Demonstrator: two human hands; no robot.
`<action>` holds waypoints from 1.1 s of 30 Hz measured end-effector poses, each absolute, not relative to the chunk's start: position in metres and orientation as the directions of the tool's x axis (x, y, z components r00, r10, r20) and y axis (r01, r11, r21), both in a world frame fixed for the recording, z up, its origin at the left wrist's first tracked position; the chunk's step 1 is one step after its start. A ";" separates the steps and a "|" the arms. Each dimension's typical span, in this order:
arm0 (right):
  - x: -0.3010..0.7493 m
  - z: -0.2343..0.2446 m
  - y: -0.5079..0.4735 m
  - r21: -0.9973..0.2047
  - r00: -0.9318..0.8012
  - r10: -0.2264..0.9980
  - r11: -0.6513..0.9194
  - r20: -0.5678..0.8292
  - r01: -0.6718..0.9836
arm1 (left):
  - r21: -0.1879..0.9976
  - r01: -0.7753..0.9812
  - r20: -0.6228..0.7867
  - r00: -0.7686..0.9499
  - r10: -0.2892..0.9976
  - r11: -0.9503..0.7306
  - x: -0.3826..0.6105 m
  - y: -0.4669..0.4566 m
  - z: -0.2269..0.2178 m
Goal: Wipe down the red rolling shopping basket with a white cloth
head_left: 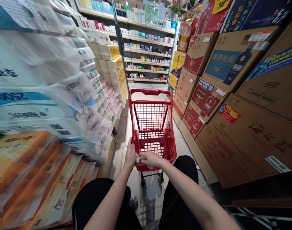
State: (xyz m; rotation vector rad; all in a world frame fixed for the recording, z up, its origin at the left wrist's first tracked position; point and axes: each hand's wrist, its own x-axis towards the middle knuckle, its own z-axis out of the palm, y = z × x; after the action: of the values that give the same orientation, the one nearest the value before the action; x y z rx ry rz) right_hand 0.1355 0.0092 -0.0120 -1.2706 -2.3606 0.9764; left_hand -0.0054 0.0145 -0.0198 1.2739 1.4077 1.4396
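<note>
A red plastic shopping cart (173,140) stands right in front of me, between my knees, with its mesh child-seat flap (150,115) raised. My left hand (129,157) is closed against the near left corner of the cart, its fingers partly hidden. Across the near rim reaches my right hand (149,158), its fingers bent and pinched together. Between the two hands shows a small pale, knotted cord-like piece (137,158), and the right fingers are on it. The basket's red grid floor is visible beyond the hands.
Plastic-wrapped tissue packs (40,105) are piled high on my left, with orange packs (28,172) lower down. Cardboard liquor cartons (232,60) are stacked on my right. Shelves of small boxes (148,44) close the aisle ahead. A grey pole (119,38) rises by the cart's left side.
</note>
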 end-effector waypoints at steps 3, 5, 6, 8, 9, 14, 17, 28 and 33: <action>0.167 0.007 0.006 -0.538 -0.620 0.771 0.465 -0.144 0.703 | 0.980 0.136 0.172 -0.199 0.965 -0.146 -0.006 0.018 -0.021; 0.190 0.016 0.006 -0.479 -0.603 0.764 0.450 -0.232 0.754 | 0.975 0.146 0.188 -0.158 0.969 -0.166 -0.007 0.021 -0.024; 0.201 0.018 0.006 -0.465 -0.585 0.768 0.430 -0.262 0.774 | 0.972 0.155 0.197 -0.144 0.970 -0.174 -0.007 0.022 -0.026; 0.217 0.019 0.004 -0.481 -0.573 0.771 0.404 -0.278 0.778 | 0.966 0.180 0.213 -0.136 0.967 -0.187 -0.008 0.025 -0.030; 0.220 0.018 0.002 -0.504 -0.575 0.776 0.400 -0.259 0.766 | 0.962 0.194 0.221 -0.139 0.965 -0.192 -0.008 0.026 -0.032; 0.190 0.011 -0.020 -0.514 -0.453 0.885 0.341 -0.105 0.787 | 0.931 0.267 0.291 -0.129 0.948 -0.249 -0.005 0.032 -0.035; 0.162 0.007 -0.037 -0.403 -0.347 0.935 0.346 0.071 0.847 | 0.894 0.349 0.340 -0.114 0.934 -0.283 -0.002 0.038 -0.036; 0.229 -0.028 -0.042 -0.103 -0.335 0.838 0.415 0.430 0.904 | 0.643 0.680 0.513 -0.041 0.858 -0.352 -0.001 0.048 -0.025; 0.225 -0.027 -0.021 -0.088 -0.316 0.865 0.376 0.389 0.922 | 0.328 0.764 0.522 0.343 0.780 -0.556 0.015 0.012 -0.024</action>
State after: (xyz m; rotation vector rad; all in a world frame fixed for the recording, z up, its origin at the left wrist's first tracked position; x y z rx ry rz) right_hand 0.2249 -0.0210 -0.0268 -1.5558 -2.2708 -0.2116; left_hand 0.0150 0.0119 -0.0238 2.5543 1.4687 1.0158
